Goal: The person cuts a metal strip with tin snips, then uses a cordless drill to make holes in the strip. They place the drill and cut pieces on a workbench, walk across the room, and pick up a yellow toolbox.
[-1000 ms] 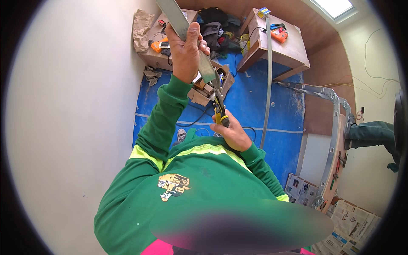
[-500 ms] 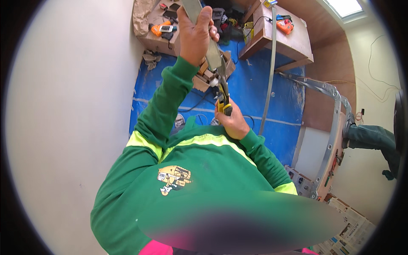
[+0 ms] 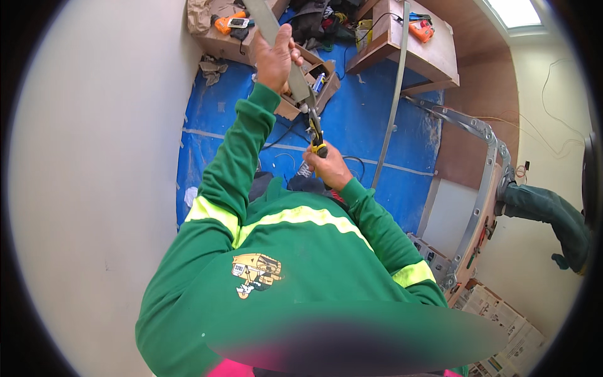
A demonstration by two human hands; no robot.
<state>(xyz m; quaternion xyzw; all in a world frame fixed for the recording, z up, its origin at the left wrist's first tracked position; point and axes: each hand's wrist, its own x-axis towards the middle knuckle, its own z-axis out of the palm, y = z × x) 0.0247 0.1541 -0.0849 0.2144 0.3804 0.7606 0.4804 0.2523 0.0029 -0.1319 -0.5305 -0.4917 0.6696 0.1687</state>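
My left hand (image 3: pixel 276 61) is wrapped around a long, flat grey metal strip (image 3: pixel 263 20), holding it at a slant with the thumb on top. The lower end of the strip meets the jaws of a pair of tin snips (image 3: pixel 316 133); whether the blades are around the metal or just touching it is too small to tell. The snips have yellow and black handles, and my right hand (image 3: pixel 331 168) is closed on them, low in front of my body.
Beyond the hands, a cardboard box (image 3: pixel 326 94) holds a tube and other items on blue floor sheeting (image 3: pixel 370 119). A long metal strip (image 3: pixel 394 103) stands near a wooden bench (image 3: pixel 433 60). At right, another person's leg (image 3: pixel 540 204) is by a metal trestle (image 3: pixel 487 188).
Both hands, with the strip and snips, have shifted a little left in view. The surroundings have shifted too. A tube in the box and more of my shoe now show.
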